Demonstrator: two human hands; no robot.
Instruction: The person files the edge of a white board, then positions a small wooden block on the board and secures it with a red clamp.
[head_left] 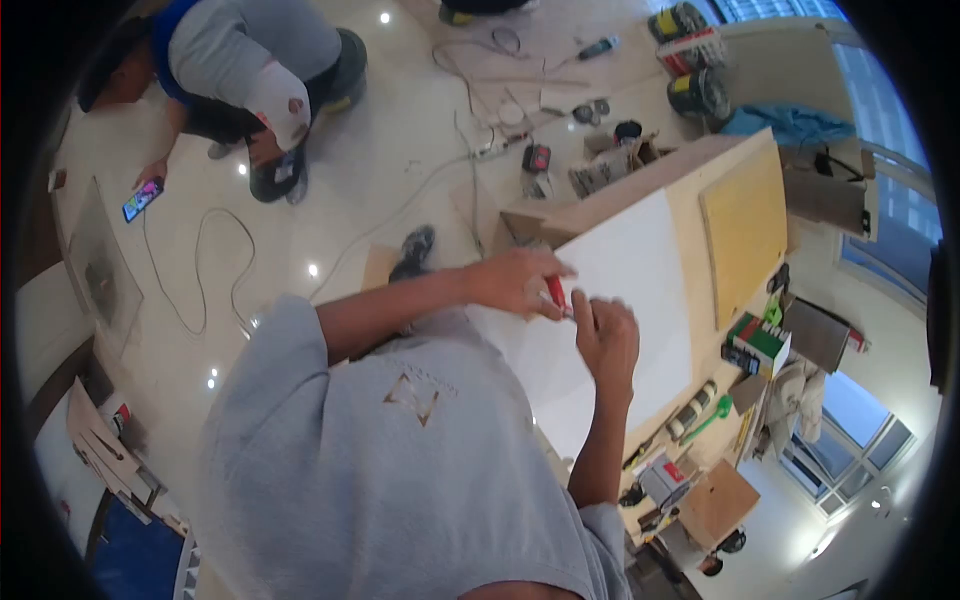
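Note:
My left hand (518,283) is closed around a small red tool (556,291) with a pale or silver end; its exact kind does not show. My right hand (607,342) is close beside it, with thumb and finger pinched at the tool's silver end. Both hands are above a large white sheet (630,290) that lies on a wooden workbench (684,215). A yellowish board (745,230) lies on the bench beyond the sheet.
Along the bench are a green-and-white box (760,340), a roll (692,410) and a wooden block (718,505). Cables (400,205), a red-and-black battery (537,157) and buckets (697,93) are on the floor. Another person (250,60) bends down at upper left, holding a phone (142,200).

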